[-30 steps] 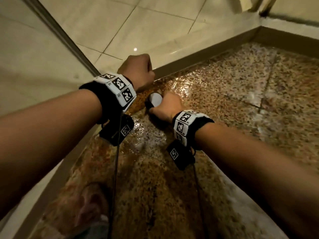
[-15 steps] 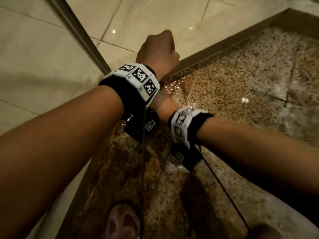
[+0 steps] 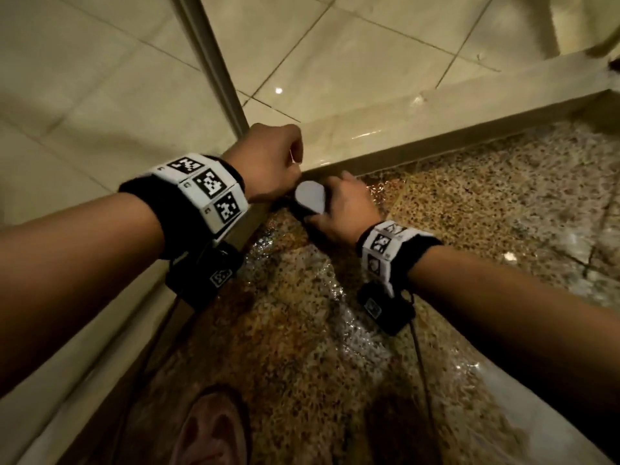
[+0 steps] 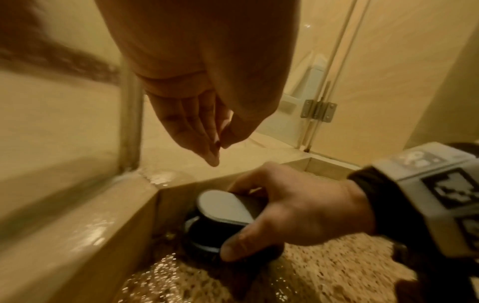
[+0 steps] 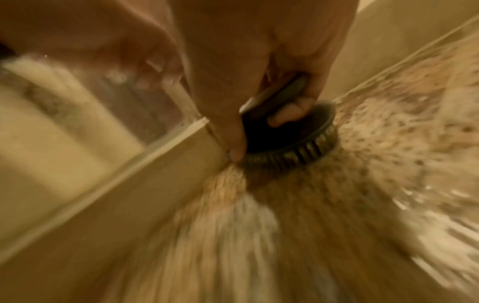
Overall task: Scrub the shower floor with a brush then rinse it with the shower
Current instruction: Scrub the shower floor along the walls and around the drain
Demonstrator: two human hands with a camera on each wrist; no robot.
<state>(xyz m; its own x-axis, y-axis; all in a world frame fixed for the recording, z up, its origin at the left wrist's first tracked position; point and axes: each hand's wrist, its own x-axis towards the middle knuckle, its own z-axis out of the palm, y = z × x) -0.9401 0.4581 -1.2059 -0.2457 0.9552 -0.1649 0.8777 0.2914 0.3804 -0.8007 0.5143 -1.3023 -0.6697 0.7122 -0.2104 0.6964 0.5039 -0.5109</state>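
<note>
Floor (image 3: 369, 330) of speckled stone, wet and glistening, spreads below and behind the grip; 1 raised pale kerb (image 3: 402, 129) bounds it just ahead of the grip, meeting 1 glass panel edge (image 3: 214, 62) at the corner. 1 bare foot (image 3: 211, 434) shows well behind the grip.

Right hand (image 3: 339, 213) is wrapped round the brush (image 4: 223, 217), fingers curled over its dark handle and thumb down its side. The brush sits bristles-down on the floor, tucked into the corner, touching or nearly touching the kerb. Left hand (image 3: 268, 162) hovers just above and beside the grip, fingers loosely bent with thumb tip near fingertips; it holds nothing visible.

Assessment: scrubbing is in progress at the corner; rinsing not yet begun.

Risks:
- Knuckles or thumb (image 5: 237, 151) may strike the kerb, since the thumb lies between brush and kerb.
- Wet handle may slip under hard pressure.
- Wet stone under the bare foot may cause a slide if weight shifts forward.
- Bristles may miss the corner seam because the round head cannot fill it.

Count: 1 brush, 2 hands, 1 foot visible, 2 wrist bands.
</note>
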